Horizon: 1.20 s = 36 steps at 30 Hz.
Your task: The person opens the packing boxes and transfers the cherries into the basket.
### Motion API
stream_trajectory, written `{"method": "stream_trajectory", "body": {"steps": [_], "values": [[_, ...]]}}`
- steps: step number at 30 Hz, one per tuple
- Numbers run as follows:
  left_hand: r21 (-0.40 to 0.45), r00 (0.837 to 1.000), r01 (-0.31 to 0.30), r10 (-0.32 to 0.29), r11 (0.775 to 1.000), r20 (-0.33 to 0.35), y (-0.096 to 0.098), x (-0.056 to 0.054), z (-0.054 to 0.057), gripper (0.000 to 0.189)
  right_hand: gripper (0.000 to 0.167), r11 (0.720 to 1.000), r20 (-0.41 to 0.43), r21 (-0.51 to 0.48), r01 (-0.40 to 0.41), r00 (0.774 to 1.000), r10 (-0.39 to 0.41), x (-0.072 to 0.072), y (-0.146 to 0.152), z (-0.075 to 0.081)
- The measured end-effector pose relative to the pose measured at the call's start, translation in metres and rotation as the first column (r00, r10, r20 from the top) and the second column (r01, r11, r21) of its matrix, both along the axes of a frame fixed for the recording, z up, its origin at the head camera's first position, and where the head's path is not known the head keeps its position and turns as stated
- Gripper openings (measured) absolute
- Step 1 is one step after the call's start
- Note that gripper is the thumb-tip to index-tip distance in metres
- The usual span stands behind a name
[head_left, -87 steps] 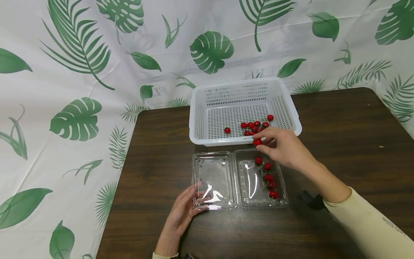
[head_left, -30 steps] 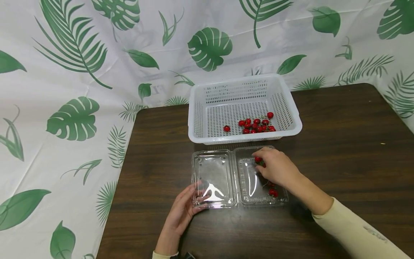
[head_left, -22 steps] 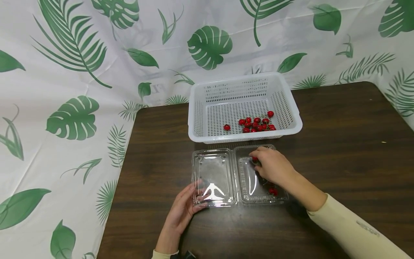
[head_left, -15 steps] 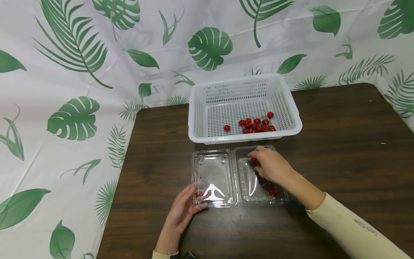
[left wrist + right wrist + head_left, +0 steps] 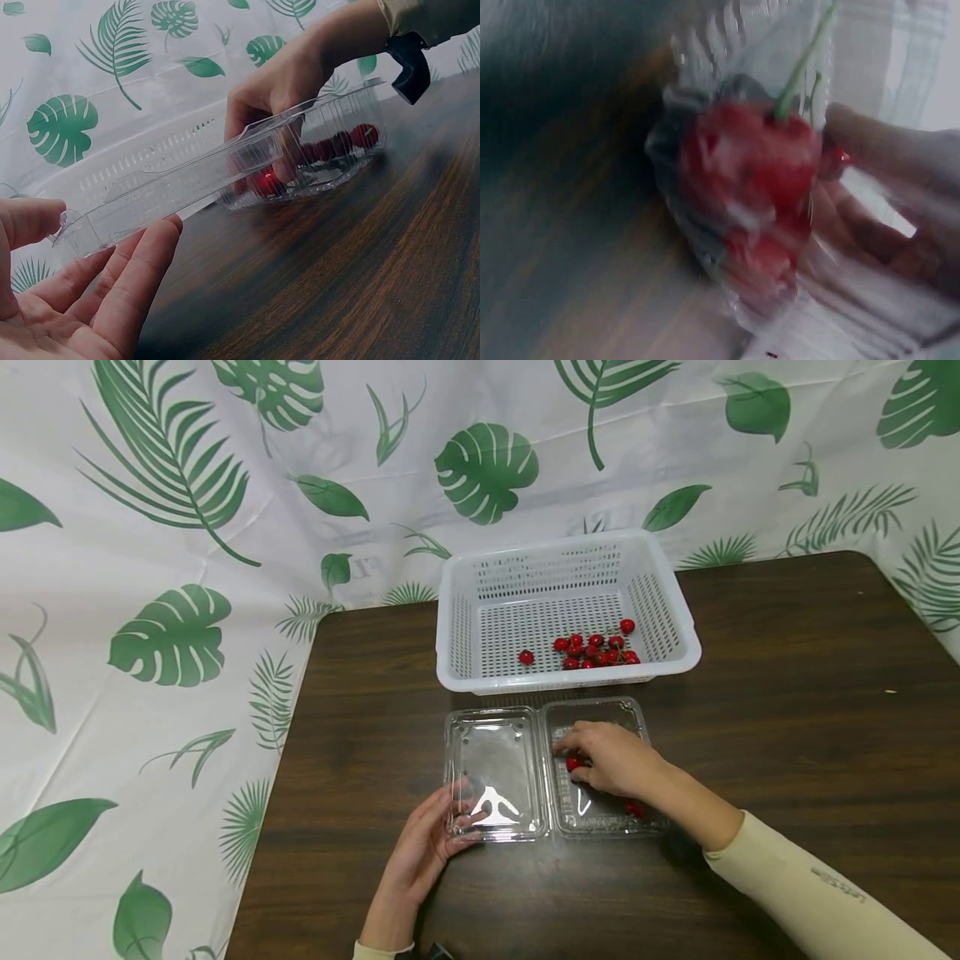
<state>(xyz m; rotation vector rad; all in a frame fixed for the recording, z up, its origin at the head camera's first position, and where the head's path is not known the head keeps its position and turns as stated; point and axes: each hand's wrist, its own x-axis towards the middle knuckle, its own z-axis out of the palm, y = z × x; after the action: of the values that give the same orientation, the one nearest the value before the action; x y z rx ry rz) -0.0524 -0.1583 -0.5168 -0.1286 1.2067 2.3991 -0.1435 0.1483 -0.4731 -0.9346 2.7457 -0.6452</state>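
Note:
My left hand (image 5: 427, 843) holds the lid of a clear plastic clamshell container (image 5: 498, 735) at its left edge. In the left wrist view the thumb is on the rim and the fingers lie underneath. My right hand (image 5: 618, 760) reaches into the container's open base, on the right. Its thumb and fingertips pinch a red cherry (image 5: 575, 762) low inside the base, as the left wrist view also shows. More cherries (image 5: 365, 136) lie in a row along the base's right side, mostly hidden by the right hand in the head view. The right wrist view is blurred.
Behind the container stands a white perforated basket (image 5: 465, 683) with several red cherries (image 5: 592, 652) gathered toward its front right. One cherry (image 5: 527, 657) lies apart on its left. All rest on a dark wooden table (image 5: 360, 718) before a leaf-print cloth (image 5: 315, 427).
My right hand, with a cherry, has come from the basket's front rim down into the container base, then shifted left and nearer me within it. The left hand stays on the lid.

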Motion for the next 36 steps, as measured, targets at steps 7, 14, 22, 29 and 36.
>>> {"method": "stream_trajectory", "body": {"steps": [7, 14, 22, 29, 36], "values": [[-0.008, 1.0, 0.006, -0.006, 1.0, 0.002, 0.0, 0.0, 0.0, 0.052, 0.033, 1.0, -0.023, -0.01, -0.017, 1.0, 0.017, 0.003, -0.004, -0.001], [0.002, 1.0, 0.007, -0.007, 1.0, -0.008, 0.0, -0.001, -0.001, 0.045, 0.033, 0.998, 0.038, -0.066, -0.022, 0.999, 0.025, 0.005, 0.002, 0.015], [0.006, 1.0, 0.003, -0.003, 1.0, -0.002, 0.0, -0.001, -0.002, 0.044, 0.032, 0.981, 0.033, -0.191, 0.034, 0.999, -0.028, 0.001, 0.013, 0.054], [-0.008, 1.0, -0.001, 0.001, 1.0, 0.001, -0.001, 0.0, -0.003, 0.047, 0.026, 0.962, -0.066, -0.256, 0.1, 0.991, -0.12, -0.008, 0.026, 0.075], [0.001, 1.0, -0.005, 0.005, 1.0, -0.006, 0.0, 0.0, -0.002, 0.044, 0.025, 0.92, -0.149, -0.342, 0.189, 0.956, -0.252, -0.022, 0.038, 0.08]]}}
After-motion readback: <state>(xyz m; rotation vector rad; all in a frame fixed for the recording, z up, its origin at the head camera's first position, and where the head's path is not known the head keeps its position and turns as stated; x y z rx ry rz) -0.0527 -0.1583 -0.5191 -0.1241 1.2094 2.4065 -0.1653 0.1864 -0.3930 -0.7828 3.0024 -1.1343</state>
